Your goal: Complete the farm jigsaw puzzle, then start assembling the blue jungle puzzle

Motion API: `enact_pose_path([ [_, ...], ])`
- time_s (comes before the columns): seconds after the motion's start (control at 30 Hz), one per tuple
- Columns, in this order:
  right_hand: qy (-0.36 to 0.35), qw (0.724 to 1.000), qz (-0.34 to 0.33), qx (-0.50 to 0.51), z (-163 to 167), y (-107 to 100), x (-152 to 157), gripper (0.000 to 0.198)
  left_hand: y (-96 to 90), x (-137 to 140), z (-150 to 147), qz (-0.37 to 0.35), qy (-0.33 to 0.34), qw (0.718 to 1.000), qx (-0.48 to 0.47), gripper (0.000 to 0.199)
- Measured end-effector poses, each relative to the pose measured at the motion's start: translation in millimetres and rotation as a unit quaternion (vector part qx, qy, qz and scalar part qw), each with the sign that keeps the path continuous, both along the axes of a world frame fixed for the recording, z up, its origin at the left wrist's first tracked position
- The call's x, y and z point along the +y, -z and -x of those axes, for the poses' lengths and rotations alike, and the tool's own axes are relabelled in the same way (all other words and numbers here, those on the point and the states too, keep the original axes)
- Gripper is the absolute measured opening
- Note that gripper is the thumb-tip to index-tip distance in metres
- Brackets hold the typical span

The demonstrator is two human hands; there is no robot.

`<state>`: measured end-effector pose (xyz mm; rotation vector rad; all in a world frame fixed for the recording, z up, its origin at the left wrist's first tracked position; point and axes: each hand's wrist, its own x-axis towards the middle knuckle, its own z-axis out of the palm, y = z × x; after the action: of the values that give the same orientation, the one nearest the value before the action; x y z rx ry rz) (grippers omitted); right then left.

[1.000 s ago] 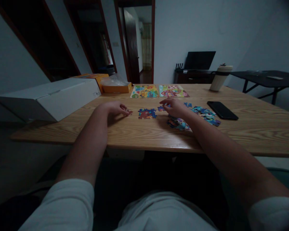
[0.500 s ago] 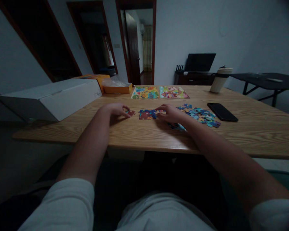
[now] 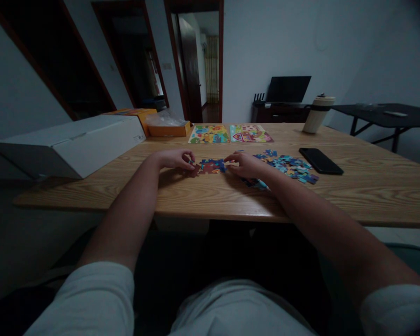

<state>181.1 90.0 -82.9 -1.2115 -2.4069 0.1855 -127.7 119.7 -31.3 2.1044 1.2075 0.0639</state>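
Observation:
A small joined section of jigsaw puzzle [image 3: 212,166], brown below and dark blue above, lies flat on the table between my hands. My left hand [image 3: 177,159] is at its left end, thumb and fingers closed on a brown puzzle piece [image 3: 195,171] that meets the section's edge. Whether the two are locked together I cannot tell. At the right end, my right hand [image 3: 245,164] curls its fingers and thumb over the edge of the section. Part of that end is hidden by the fingers. Loose puzzle pieces [image 3: 290,165], mostly blue and teal, are heaped beyond my right hand.
Two colourful picture sheets [image 3: 210,134] lie at the table's far side. A white box [image 3: 73,140] and an orange tray [image 3: 171,130] with clear plastic stand at the left. A black phone [image 3: 321,161] and a cream tumbler [image 3: 317,115] are on the right.
My left hand has moved right with the brown piece, closing the gap to the joined section. My right hand stays at the section's right end. The view has shifted slightly.

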Motion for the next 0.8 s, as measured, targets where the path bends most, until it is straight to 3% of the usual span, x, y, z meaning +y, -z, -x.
enact_pose_path([
  [0.1,-0.004,1.000,0.004,-0.001,0.6,0.5,0.1,0.037,-2.0,-5.8,-5.4,0.036,-0.018,0.999,-0.025,0.045],
  [0.3,-0.003,1.000,0.012,-0.012,1.5,-2.1,-4.0,0.038,1.9,-3.0,-7.9,-0.017,-0.066,0.998,0.015,0.042],
  [0.8,-0.008,0.998,0.055,-0.005,0.6,0.6,-3.2,0.039,5.3,1.9,-8.9,-0.025,-0.048,0.997,0.045,0.041],
])
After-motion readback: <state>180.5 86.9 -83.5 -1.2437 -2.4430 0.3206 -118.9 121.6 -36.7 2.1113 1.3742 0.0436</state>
